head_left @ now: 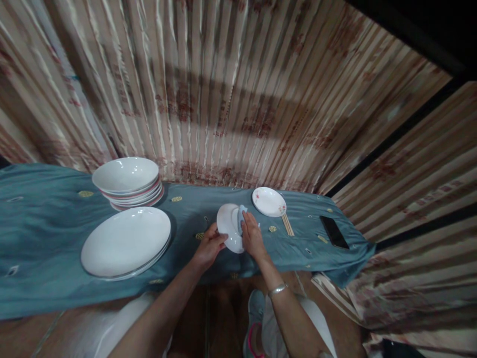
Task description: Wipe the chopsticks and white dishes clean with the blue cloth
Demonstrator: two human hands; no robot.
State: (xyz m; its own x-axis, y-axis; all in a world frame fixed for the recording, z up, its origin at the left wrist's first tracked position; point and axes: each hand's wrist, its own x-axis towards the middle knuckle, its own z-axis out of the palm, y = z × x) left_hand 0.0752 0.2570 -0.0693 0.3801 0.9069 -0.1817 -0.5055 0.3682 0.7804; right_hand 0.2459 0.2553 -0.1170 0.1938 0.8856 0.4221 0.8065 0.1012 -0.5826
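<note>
My left hand grips the near-left rim of a small white bowl, thumb on its outer side. The bowl is tilted above the table, and its foot ring faces up and to the right. In my right hand is a light blue cloth, pressed against the bowl's underside by the foot ring. Part of the cloth is hidden under my fingers. Just beyond my right hand lies a small floral plate, with wooden chopsticks beside it.
A blue-green cloth covers the long table. At the left stand large white oval plates and, behind them, a stack of dishes topped by a wide white bowl. A black phone lies at the right. Patterned curtains hang behind.
</note>
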